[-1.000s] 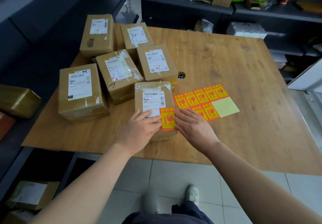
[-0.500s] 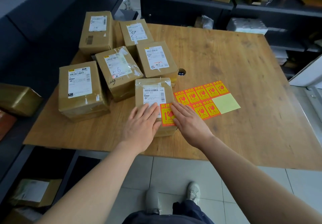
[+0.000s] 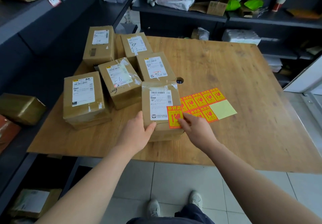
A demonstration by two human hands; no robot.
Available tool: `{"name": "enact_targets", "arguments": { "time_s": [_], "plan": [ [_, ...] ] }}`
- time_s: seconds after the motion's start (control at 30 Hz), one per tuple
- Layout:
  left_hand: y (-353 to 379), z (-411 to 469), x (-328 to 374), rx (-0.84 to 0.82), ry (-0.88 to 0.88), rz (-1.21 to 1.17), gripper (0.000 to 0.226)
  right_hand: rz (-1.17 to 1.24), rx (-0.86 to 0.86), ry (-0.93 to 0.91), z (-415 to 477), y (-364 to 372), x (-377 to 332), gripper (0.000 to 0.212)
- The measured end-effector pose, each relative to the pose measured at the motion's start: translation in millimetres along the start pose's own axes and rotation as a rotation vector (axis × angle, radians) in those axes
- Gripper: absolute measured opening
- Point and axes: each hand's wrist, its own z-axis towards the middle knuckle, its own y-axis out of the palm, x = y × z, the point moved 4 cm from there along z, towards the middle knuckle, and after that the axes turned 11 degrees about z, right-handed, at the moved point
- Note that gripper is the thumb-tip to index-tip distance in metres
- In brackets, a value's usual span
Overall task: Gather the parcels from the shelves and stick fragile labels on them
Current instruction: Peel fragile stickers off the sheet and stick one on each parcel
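Note:
Several brown cardboard parcels with white shipping labels stand on the wooden table [image 3: 226, 77]. The nearest parcel [image 3: 156, 91] carries an orange and yellow fragile label [image 3: 174, 115] on its right front corner. My left hand [image 3: 139, 131] grips that parcel's near left corner, thumb on top. My right hand [image 3: 196, 129] rests at the parcel's right edge, fingertips touching the stuck label. To the right lies the sticker sheet [image 3: 203, 102], with several fragile labels and a bare yellow patch [image 3: 223, 108]. Behind and left stand other parcels [image 3: 83, 98] [image 3: 120, 81].
Dark shelving runs along the left and back, holding more parcels [image 3: 20, 107], bags and a small carton [image 3: 216, 8]. A small hole [image 3: 179, 81] pierces the table top. White tiled floor and my shoes show below the table's near edge.
My left hand has slid from flat on the parcel's top to gripping its near left corner. My right hand drew back toward the label's lower edge. The parcel stays in place.

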Motion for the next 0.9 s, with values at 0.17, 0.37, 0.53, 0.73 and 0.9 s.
{"name": "enact_targets", "arguments": {
  "time_s": [0.17, 0.37, 0.53, 0.73, 0.9],
  "plan": [
    [-32.7, 15.6, 55.1, 0.116, 0.135, -0.045, 0.04, -0.001, 0.195, -0.03, 3.2, -60.0, -8.9, 0.03],
    [-42.6, 59.9, 121.8, 0.156, 0.197, -0.075, 0.043, -0.114, 0.281, -0.017, 28.4, -140.4, -4.8, 0.029],
    [-42.1, 122.5, 182.5, 0.128, 0.244, -0.077, 0.031, -0.104, 0.322, -0.013, 80.8, -196.5, 16.4, 0.031],
    [-26.0, 228.2, 240.1, 0.065, 0.27, -0.075, 0.039, -0.087, 0.283, 0.021, 173.8, -248.2, 59.6, 0.032],
    [-3.0, 315.6, 277.7, 0.008, 0.236, -0.105, 0.04, -0.119, 0.264, 0.057, 255.0, -286.5, 102.6, 0.037]
  ]
}}
